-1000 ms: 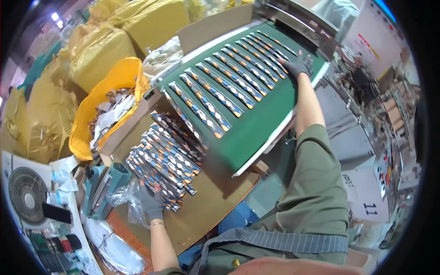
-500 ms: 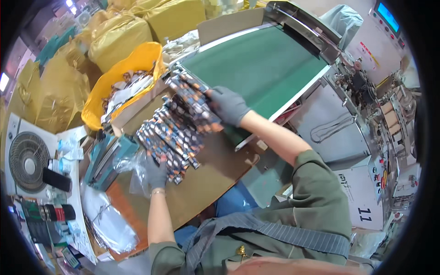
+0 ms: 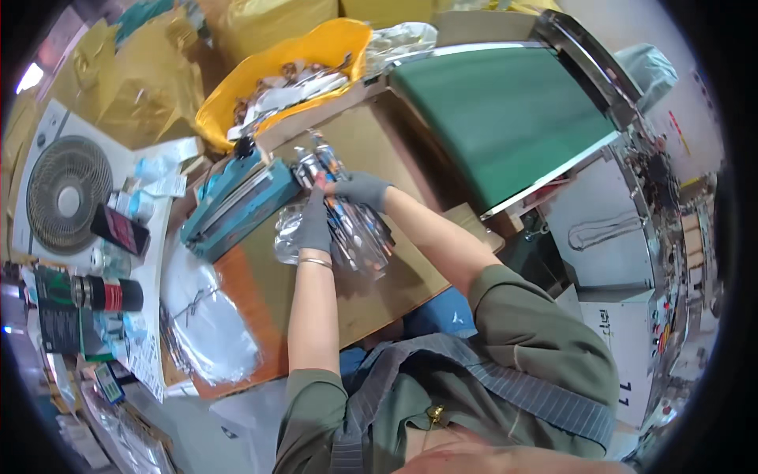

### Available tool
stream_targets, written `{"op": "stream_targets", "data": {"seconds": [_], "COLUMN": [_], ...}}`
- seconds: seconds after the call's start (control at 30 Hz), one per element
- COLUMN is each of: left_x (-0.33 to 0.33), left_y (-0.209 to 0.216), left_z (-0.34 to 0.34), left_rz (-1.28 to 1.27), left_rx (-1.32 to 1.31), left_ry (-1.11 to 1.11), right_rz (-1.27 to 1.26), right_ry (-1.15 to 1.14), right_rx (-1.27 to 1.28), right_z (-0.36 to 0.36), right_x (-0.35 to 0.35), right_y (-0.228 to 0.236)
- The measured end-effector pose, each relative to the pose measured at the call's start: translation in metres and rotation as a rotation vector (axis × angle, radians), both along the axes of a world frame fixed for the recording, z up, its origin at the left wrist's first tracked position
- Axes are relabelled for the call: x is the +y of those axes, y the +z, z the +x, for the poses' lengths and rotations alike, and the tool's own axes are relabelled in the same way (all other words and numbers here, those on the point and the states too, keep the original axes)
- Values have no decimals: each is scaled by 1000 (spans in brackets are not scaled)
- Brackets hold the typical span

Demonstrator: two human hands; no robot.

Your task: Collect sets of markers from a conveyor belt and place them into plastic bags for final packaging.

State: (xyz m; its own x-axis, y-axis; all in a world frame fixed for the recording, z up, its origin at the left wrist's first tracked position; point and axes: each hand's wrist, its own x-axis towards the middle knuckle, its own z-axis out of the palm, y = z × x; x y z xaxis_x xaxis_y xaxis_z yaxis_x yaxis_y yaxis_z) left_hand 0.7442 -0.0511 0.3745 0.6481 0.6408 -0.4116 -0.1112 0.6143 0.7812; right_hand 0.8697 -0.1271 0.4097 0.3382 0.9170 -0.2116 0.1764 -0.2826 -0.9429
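My left hand, in a grey glove, is closed at the side of a bunch of narrow shiny packets printed in dark, orange and silver. Crumpled around its palm is a clear plastic bag. From the right, my gloved right hand reaches across the top of the bunch with its fingers curled onto the packets, and bare fingertips show near the left thumb. Both hands meet above the cardboard surface. How far the bag covers the packets is hard to make out.
Left of my hands stands a teal bag sealer. Flat clear bags lie nearer me. A yellow-lined bin sits behind, a green conveyor belt at back right. Far left are a fan, phone and dark bottle.
The spread of packets has been gathered into a tighter bunch. My right hand has come in from the conveyor side to meet the left. The whole view has shifted.
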Motion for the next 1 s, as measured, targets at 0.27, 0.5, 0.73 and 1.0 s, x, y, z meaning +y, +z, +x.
{"op": "stream_targets", "data": {"seconds": [0.27,0.5,0.73,1.0], "left_x": [-42,-70,-140,-128], "left_y": [103,100,117,103], "left_z": [-88,-134,-174,-212], "left_rz": [819,1027,-122,151], "left_rx": [-49,26,-518,-285], "left_ry": [-32,-145,-354,-68], "right_rz": [620,684,403,234], "right_ry": [165,345,320,549], "right_rx": [533,194,258,987], "right_z": [-67,-104,-151,-163], "right_x": [-46,-73,-96,-115], "right_y": [81,99,127,83]}}
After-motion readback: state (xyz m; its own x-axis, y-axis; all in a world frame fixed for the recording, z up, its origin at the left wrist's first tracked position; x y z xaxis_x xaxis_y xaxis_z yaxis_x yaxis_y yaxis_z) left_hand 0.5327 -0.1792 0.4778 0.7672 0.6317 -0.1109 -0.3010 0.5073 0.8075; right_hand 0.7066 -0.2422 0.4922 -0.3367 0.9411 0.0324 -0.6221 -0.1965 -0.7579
